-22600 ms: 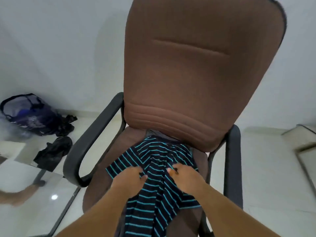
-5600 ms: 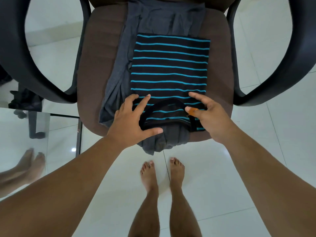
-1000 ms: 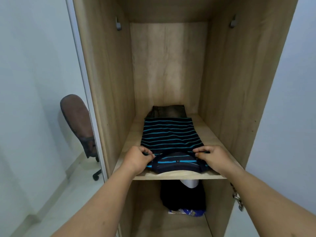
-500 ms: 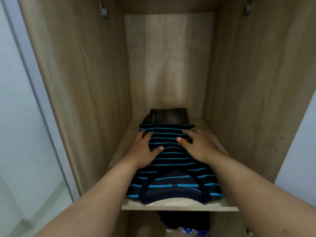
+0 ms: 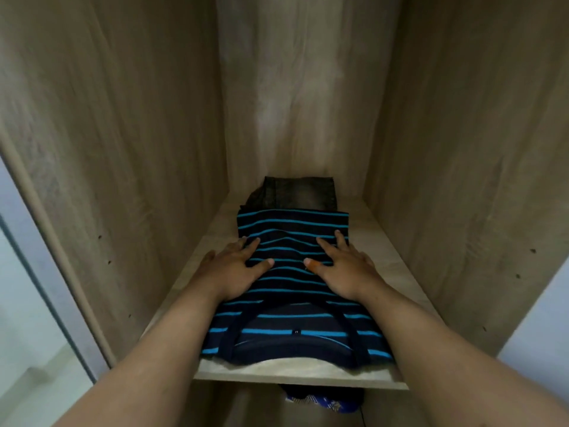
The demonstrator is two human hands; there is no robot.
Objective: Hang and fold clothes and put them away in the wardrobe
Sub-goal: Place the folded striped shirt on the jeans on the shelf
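Note:
A folded black shirt with blue stripes lies flat on the wooden wardrobe shelf, its collar at the shelf's front edge. My left hand presses flat on the shirt's left half, fingers spread. On the right half my right hand lies flat the same way. A folded dark grey garment rests behind the shirt against the back panel, partly covered by it.
The wardrobe's wooden side walls stand close on both sides of the shelf. Below the shelf a dark and blue patterned cloth shows in the lower compartment. A pale door edge runs down the left.
Both hands slid a little further apart and deeper along the shirt, pressing it flat. The view has moved closer into the wardrobe.

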